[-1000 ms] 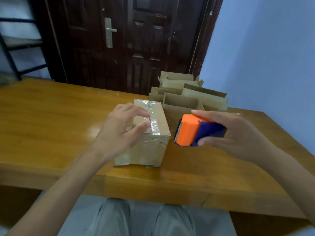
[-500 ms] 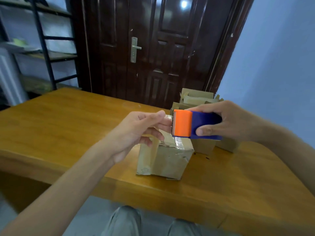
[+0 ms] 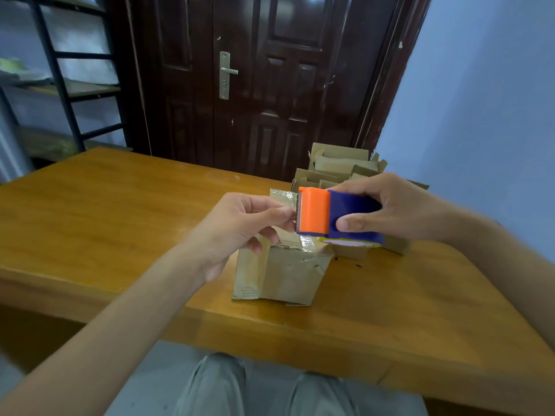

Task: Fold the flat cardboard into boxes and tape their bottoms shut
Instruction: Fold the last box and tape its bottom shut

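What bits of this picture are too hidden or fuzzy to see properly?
- Head view: the clear tape end at the orange-and-blue plastic tape dispenser; left hand fingers cover it.
- Top of the taped brown cardboard box: both hands hide it.
- Row of open cardboard boxes: right hand blocks some.
- Metal shelf: blurred.

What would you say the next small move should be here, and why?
Probably draw a fresh length of tape out from the tape dispenser: the right hand holds it above the taped box, and the left hand pinches at its toothed edge, seemingly at the tape end.
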